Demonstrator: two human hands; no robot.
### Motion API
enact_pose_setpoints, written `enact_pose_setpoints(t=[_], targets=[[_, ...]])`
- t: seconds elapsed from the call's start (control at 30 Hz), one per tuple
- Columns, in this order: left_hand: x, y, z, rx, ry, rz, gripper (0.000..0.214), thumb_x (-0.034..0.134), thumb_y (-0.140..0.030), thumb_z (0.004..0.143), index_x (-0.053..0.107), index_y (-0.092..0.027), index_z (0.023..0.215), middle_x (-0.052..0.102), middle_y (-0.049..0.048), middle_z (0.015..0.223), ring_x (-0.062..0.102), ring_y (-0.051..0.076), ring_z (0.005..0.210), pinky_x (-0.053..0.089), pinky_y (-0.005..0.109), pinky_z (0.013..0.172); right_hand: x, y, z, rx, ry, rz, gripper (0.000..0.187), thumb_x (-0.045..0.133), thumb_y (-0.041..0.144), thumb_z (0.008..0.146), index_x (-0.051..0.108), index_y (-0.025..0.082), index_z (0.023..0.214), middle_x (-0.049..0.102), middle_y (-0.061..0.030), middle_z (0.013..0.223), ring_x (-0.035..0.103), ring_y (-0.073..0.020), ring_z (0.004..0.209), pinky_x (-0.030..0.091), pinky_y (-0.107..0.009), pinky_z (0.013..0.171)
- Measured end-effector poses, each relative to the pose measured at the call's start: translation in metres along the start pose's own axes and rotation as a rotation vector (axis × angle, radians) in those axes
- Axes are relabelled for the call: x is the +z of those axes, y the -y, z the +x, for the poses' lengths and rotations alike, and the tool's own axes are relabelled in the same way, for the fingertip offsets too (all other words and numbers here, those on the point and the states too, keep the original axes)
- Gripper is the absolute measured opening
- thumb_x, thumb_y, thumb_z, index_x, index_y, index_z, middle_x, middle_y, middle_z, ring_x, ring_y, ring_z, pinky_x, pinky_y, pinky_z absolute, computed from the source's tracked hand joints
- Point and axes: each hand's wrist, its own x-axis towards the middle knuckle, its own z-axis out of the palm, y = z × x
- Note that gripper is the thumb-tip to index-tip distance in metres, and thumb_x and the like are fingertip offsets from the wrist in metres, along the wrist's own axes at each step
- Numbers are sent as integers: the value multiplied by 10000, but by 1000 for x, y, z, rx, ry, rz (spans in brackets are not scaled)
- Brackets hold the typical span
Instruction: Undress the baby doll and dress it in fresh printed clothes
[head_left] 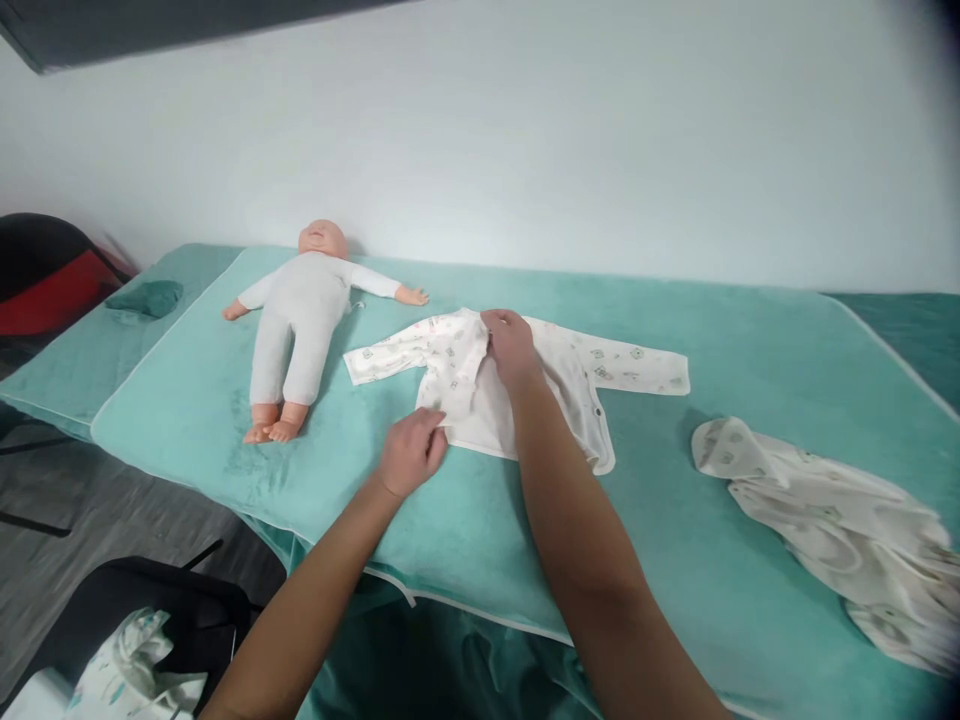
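Note:
A white baby shirt [495, 410] with a small print lies spread on the green padded cover, its front open and both sleeves stretched out sideways. My left hand [412, 448] pinches the shirt's lower left hem. Higher up, my right hand [511, 342] has its fingers closed at the edge of the left front panel near the neckline; my forearm hides part of the right side. Snap buttons show along the right front edge. To the left of the shirt, a baby doll [304, 310] in a white body suit lies on its back with arms spread.
A crumpled printed white garment [832, 530] lies on the right of the green cover [645, 560]. A dark chair [142, 600] at lower left bears a printed cloth [135, 665]. Behind the bed stands a white wall [600, 140]. A red and black chair [52, 285] is at far left.

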Motion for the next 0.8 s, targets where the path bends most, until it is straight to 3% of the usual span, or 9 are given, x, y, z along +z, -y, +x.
enact_pose_setpoints(t=[0.13,0.23,0.33,0.43,0.5,0.6,0.7,0.8], targets=[[1,1,-7,-541,-186,-134,207,522,-187,968,566,-202,1169,674,55,989,657,172,837,536,302,762,8,5,-11,-16,381,340,367,768,422,792,640,241,1085,771,-42,1059,744,-181,939,574,-349,924],[-3,1,-8,-761,-318,-135,368,530,-100,878,533,-202,1232,608,95,1157,626,205,1051,542,340,886,14,5,-18,-48,488,257,377,798,420,769,681,237,1077,768,-60,1147,740,-205,1057,560,-366,982],[-7,-1,-5,-684,-327,-30,498,509,-31,806,531,-193,1276,499,144,1360,515,245,1300,495,404,1048,17,0,-14,-110,360,81,267,713,398,809,687,217,1003,771,-67,1107,739,-209,1001,560,-385,954],[-8,-2,-1,-508,-138,70,355,491,-57,882,605,-205,1184,600,120,1306,549,256,1284,429,480,1129,18,-9,-8,-263,221,-126,239,608,368,852,684,209,1013,773,-71,1096,717,-215,1035,530,-407,1011],[-8,-3,-1,-440,-12,100,216,488,-122,958,643,-217,1075,709,76,1114,639,246,1108,428,504,1102,19,-15,-7,-368,261,-331,280,577,352,878,698,202,1080,758,-83,1199,679,-228,1160,481,-412,1094],[-7,-6,-6,-451,62,219,165,515,-219,1003,659,-214,923,728,50,876,654,241,875,465,472,945,23,-22,-14,-488,439,-713,407,556,342,935,662,195,1299,652,-102,1451,546,-258,1398,319,-464,1244],[-11,-8,-12,-469,79,327,242,530,-262,1008,650,-214,804,688,55,774,629,249,817,453,434,829,27,-24,-25,-571,497,-1018,502,456,371,1026,534,204,1493,463,-101,1640,342,-264,1567,134,-529,1307],[-20,2,-9,-502,30,329,243,518,-313,1024,681,-209,877,689,82,840,628,265,860,462,433,820,29,-24,-36,-580,467,-1147,556,387,391,1058,447,188,1572,336,-100,1708,249,-259,1609,141,-531,1305]])
